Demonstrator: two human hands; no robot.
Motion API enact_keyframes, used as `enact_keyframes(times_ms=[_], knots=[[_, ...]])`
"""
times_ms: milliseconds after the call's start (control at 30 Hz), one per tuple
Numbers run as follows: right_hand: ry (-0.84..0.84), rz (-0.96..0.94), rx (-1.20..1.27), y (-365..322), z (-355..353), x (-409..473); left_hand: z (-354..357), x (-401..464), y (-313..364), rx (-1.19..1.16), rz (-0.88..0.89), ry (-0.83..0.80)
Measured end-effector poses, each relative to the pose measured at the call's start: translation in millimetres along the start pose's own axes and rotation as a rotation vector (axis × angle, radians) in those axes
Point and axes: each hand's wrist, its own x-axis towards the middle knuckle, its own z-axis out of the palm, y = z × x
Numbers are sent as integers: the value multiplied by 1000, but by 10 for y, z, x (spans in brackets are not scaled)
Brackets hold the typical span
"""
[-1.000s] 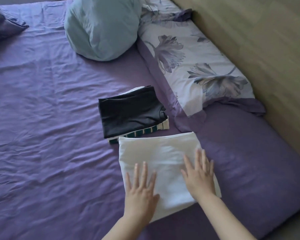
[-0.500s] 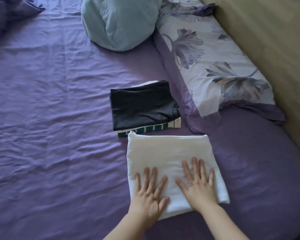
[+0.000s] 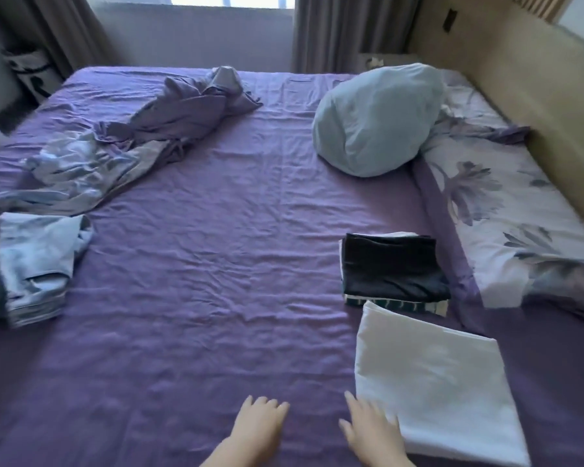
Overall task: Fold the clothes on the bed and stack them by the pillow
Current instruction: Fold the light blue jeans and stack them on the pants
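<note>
Bed (image 3: pixel 216 264), purple sheet, creased, filling most of the view. Headboard (image 3: pixel 520 79), light wood, along the right side. Floral pillow (image 3: pixel 506 210), white with purple flowers, lying flat against the headboard. Blue pillow (image 3: pixel 375 119), rounded, leaning at the floral pillow's far end. Crumpled purple cloth (image 3: pixel 196 106), unfolded, far left of the bed. Blue clothes (image 3: pixel 31 261), loosely bunched at the left edge. White cloth (image 3: pixel 439 385), folded flat, near right, its far corner just beside the stack. Stack (image 3: pixel 395 271), folded: dark garment on top, striped one under it, beside the floral pillow. Right hand (image 3: pixel 371 429), fingers straight and spread, touching the white cloth's near left edge. Left hand (image 3: pixel 260 419), fingers relaxed, on the bare sheet, holding nothing. No legible writing.
</note>
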Motion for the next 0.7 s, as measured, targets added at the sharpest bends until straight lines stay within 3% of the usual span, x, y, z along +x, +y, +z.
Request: enact_keyframes(times_ms=[333, 700], knots=[[62, -285, -82, -2327, -675, 362, -368, -545, -1718, -156, -235, 203], [95, -427, -144, -5113, -1110, 979, -680, -1044, -4494, -188, -412, 288]])
